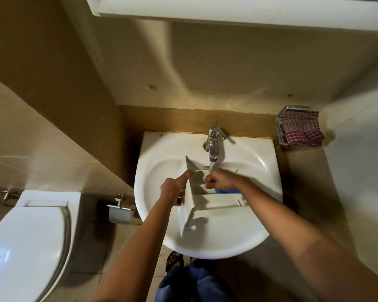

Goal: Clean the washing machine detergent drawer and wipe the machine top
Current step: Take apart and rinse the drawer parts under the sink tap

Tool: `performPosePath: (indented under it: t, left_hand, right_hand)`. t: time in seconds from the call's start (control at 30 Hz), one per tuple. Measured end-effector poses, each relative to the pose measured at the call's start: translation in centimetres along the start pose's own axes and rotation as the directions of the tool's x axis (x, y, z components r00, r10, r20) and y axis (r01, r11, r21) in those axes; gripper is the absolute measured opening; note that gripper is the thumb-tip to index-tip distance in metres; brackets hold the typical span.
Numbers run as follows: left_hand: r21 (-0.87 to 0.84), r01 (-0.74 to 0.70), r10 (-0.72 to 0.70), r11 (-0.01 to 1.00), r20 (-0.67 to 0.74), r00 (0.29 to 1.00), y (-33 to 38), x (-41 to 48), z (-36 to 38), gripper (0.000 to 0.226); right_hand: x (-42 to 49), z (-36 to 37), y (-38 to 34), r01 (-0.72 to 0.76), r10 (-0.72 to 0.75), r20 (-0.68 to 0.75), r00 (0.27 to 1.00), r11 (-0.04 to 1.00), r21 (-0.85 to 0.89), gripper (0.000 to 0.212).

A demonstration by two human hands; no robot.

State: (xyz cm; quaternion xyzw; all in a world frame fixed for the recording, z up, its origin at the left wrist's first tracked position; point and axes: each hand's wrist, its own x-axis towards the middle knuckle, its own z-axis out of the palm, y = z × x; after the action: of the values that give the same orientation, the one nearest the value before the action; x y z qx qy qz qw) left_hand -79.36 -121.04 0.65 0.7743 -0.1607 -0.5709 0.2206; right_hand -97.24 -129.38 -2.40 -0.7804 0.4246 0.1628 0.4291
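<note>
The white detergent drawer (207, 203) lies across the white sink (162, 153), its front panel pointing left. My left hand (175, 188) grips that front panel, thumb stretched along its top edge. My right hand (217, 178) is closed in a fist inside the drawer's compartments, right under the stream from the chrome tap (213, 142); I cannot tell whether it holds anything. A blue insert (224, 191) of the drawer shows just below my right wrist.
A red-checked cloth (302, 130) hangs over a metal soap holder on the wall to the right. A white toilet (24, 243) stands at the lower left, with a metal paper holder (119, 212) beside the sink. A white cabinet (238, 12) overhangs above.
</note>
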Motion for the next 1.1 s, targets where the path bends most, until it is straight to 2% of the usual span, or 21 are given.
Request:
performPosePath:
  t: [0.1, 0.17, 0.23, 0.3, 0.4, 0.47, 0.53, 0.6, 0.67, 0.7, 0.8, 0.87, 0.93, 1.03, 1.07, 1.1]
  left_hand:
    - [0.019, 0.031, -0.032, 0.999, 0.033, 0.999, 0.8, -0.5, 0.2, 0.048]
    - [0.026, 0.045, -0.045, 0.999, 0.034, 0.998, 0.9, -0.5, 0.2, 0.046]
    - [0.039, 0.044, -0.045, 0.998, 0.02, 0.999, 0.7, -0.4, -0.2, 0.047]
    - [0.058, 0.013, -0.012, 0.998, -0.021, 1.0, 0.4, -0.2, -1.0, 0.051]
    - [0.148, -0.079, 0.097, 0.986, -0.117, 0.988, 0.0, -0.5, -2.3, 0.064]
    - [0.208, -0.124, 0.159, 0.97, -0.157, 0.975, -0.2, -1.1, -3.0, 0.075]
    - [0.226, -0.154, 0.198, 0.962, -0.189, 0.962, -0.5, -1.7, -3.4, 0.084]
    - [0.188, -0.187, 0.225, 0.964, -0.206, 0.952, -0.9, -2.0, -3.8, 0.079]
    - [0.1, -0.217, 0.234, 0.971, -0.204, 0.951, -1.6, -2.2, -4.1, 0.072]
    - [0.064, -0.226, 0.234, 0.972, -0.203, 0.951, -2.0, -2.2, -4.1, 0.07]
    - [0.011, -0.248, 0.245, 0.969, -0.205, 0.948, -3.1, -1.7, -3.4, 0.066]
    - [-0.009, -0.265, 0.258, 0.964, -0.196, 0.946, -3.5, -1.1, -2.9, 0.064]
    - [-0.041, -0.275, 0.264, 0.96, -0.172, 0.949, -3.6, -0.7, -2.3, 0.062]
    - [-0.142, -0.275, 0.26, 0.951, -0.113, 0.959, -4.0, -0.6, -1.1, 0.055]
    - [-0.174, -0.269, 0.256, 0.947, -0.097, 0.962, -4.3, -0.5, -0.7, 0.052]
    - [-0.197, -0.264, 0.252, 0.944, -0.086, 0.964, -4.6, -0.3, -0.3, 0.047]
  right_hand:
    - [0.0, -0.7, 0.4, 0.033, -0.026, -0.048, 0.999, 0.988, 0.15, 0.015]
    - [0.0, -0.9, 0.7, 0.033, -0.02, -0.073, 0.997, 0.983, 0.182, 0.012]
    - [0.1, -1.1, 1.2, 0.002, 0.035, -0.148, 0.988, 0.971, 0.241, 0.01]
    - [0.4, -1.3, 1.7, -0.042, 0.15, -0.236, 0.96, 0.911, 0.411, 0.015]
    - [0.5, -1.5, 1.3, -0.033, 0.282, -0.232, 0.931, 0.699, 0.714, 0.021]
    - [0.6, -1.5, 0.3, 0.031, 0.282, -0.174, 0.944, 0.448, 0.894, 0.026]
    - [0.7, -1.6, -0.5, 0.054, 0.249, -0.11, 0.962, 0.221, 0.974, 0.025]
    - [0.7, -2.0, -0.9, 0.045, 0.214, -0.08, 0.974, 0.161, 0.986, 0.025]
    - [0.7, -2.4, -0.9, 0.053, 0.21, -0.093, 0.973, 0.187, 0.981, 0.026]
    - [0.5, -2.6, -0.9, 0.055, 0.221, -0.109, 0.969, 0.236, 0.97, 0.024]
    - [0.0, -2.8, -0.7, 0.029, 0.26, -0.172, 0.95, 0.475, 0.879, 0.025]
    - [-0.3, -2.9, -0.5, 0.004, 0.293, -0.207, 0.933, 0.569, 0.822, 0.03]
    - [-0.5, -3.0, -0.6, 0.014, 0.329, -0.247, 0.911, 0.575, 0.818, 0.028]
    - [-0.6, -2.8, -0.7, 0.082, 0.408, -0.324, 0.854, 0.508, 0.857, 0.029]
    - [-0.6, -2.4, -0.7, 0.119, 0.426, -0.379, 0.821, 0.522, 0.845, 0.027]
    - [-0.7, -1.7, -0.6, 0.157, 0.422, -0.473, 0.774, 0.595, 0.788, 0.026]
